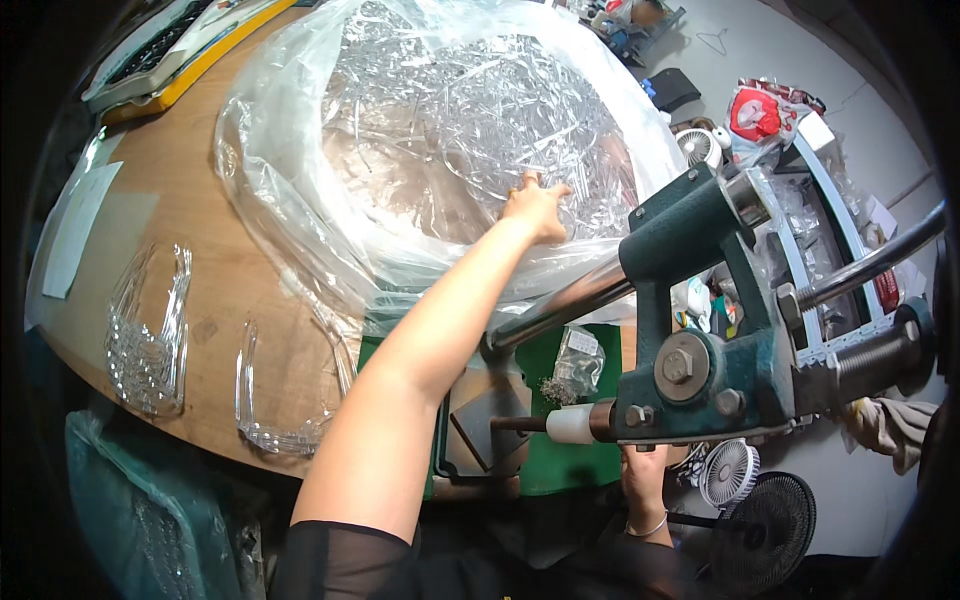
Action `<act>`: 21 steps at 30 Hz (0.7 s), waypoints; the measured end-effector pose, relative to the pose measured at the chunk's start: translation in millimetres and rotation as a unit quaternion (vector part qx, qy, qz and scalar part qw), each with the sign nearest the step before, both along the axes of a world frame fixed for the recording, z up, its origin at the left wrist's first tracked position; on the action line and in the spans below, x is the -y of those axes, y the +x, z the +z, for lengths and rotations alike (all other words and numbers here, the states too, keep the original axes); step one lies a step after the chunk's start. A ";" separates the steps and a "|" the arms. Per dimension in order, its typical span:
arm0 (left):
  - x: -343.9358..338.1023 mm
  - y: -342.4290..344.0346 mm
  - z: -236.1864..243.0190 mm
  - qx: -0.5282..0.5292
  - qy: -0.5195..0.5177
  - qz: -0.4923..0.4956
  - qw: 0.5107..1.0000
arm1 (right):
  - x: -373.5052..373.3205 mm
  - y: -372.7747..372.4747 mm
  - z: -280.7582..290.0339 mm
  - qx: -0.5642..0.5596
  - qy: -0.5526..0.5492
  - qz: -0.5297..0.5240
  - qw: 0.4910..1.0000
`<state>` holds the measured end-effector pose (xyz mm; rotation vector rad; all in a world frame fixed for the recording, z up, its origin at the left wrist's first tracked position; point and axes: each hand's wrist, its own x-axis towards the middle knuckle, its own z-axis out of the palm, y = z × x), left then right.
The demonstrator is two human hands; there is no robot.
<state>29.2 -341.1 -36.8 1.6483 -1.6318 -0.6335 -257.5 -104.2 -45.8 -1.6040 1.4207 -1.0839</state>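
Note:
My left hand (537, 208) reaches far forward into a large open plastic bag (270, 190), its fingers spread over a heap of clear, shiny plastic strips (500, 110). No strip is plainly gripped in it. Lower right, my right hand (642, 475) is beside the underside of a dark green hand press (690, 340); the press head hides its fingers. A white collar (570, 424) surrounds the press's ram, which points at a metal plate (488, 425). On the green mat (590, 470) lies a small pile of tiny metal pieces (558, 391), next to a small clear bag (580, 360).
Two groups of bent clear plastic pieces lie on the wooden table's left side: a larger bundle (145, 350) and a smaller one (283, 437). A paper sheet (80, 230) rests at the left edge. Fans (765, 530) and a shelf (830, 190) stand to the right.

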 end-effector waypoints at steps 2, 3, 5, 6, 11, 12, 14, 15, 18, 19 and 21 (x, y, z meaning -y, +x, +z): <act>3.7 -2.1 -9.8 0.012 -0.043 0.000 0.999 | -2.7 -12.8 -16.2 -0.093 -0.035 0.002 0.995; 2.4 0.2 -14.4 0.015 -0.060 0.000 0.998 | 2.4 -2.7 -15.0 -0.159 -0.058 0.014 0.985; -1.5 2.4 -21.7 0.013 -0.099 0.000 0.995 | 10.6 15.3 -9.1 -0.155 -0.022 0.058 0.986; 2.8 3.5 -29.6 0.015 -0.146 0.001 0.989 | 12.3 27.7 -4.9 -0.125 -0.024 0.073 0.989; 13.2 73.1 4.6 0.070 -0.146 -0.065 0.985 | 24.3 21.8 -15.1 -0.200 -0.091 0.137 0.966; 13.0 91.4 27.0 0.110 -0.124 -0.124 0.978 | 22.5 21.2 -12.1 -0.178 -0.048 0.124 0.975; -7.2 132.1 59.6 0.143 -0.166 -0.102 0.970 | 17.2 33.4 -4.1 -0.040 0.019 0.110 0.993; -16.5 150.4 69.9 0.085 -0.126 -0.128 0.980 | 16.6 36.7 -2.0 0.043 0.085 0.100 0.990; -78.0 161.0 71.1 0.024 -0.067 -0.131 0.989 | 8.8 35.0 -15.5 0.059 0.106 0.098 0.988; -103.7 166.0 57.1 0.038 -0.091 -0.112 0.989 | 7.6 47.0 -10.8 0.017 0.109 0.102 0.989; -139.0 165.6 19.6 0.016 -0.005 -0.059 0.998 | 5.8 60.5 -13.3 0.052 0.109 0.113 0.986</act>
